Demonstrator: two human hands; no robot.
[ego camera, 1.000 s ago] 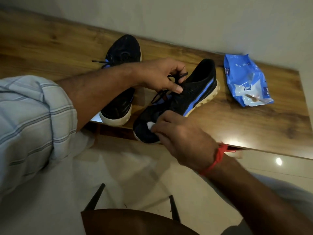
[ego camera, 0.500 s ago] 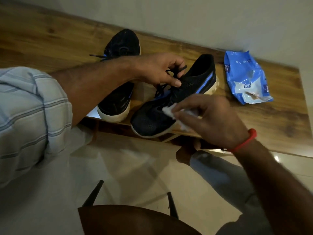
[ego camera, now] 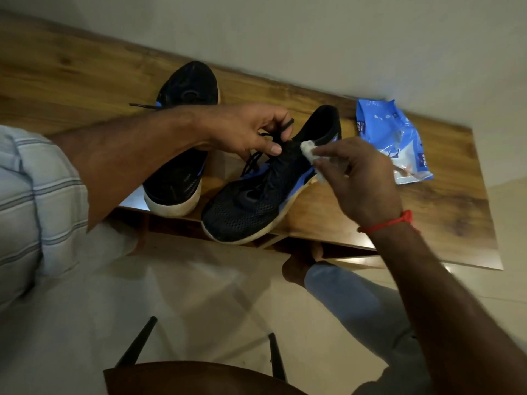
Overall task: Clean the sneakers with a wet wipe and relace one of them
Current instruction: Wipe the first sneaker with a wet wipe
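Two black sneakers with blue trim and cream soles lie on a wooden shelf (ego camera: 427, 218). The right sneaker (ego camera: 251, 206) has its toe hanging over the front edge. My left hand (ego camera: 245, 129) pinches its black laces near the tongue. My right hand (ego camera: 362, 172) presses a crumpled white wet wipe (ego camera: 309, 151) against the sneaker's side near the collar. The left sneaker (ego camera: 182, 92) lies behind my left forearm, partly hidden.
A blue wet-wipe pack (ego camera: 390, 138) lies on the shelf at the right, against the wall. A dark chair back (ego camera: 185, 377) with two black legs stands below me on the tiled floor. My knee in jeans (ego camera: 348, 295) is under the shelf edge.
My right hand has moved the wipe from the sneaker's toe up along its side to the collar. The left hand stays on the laces.
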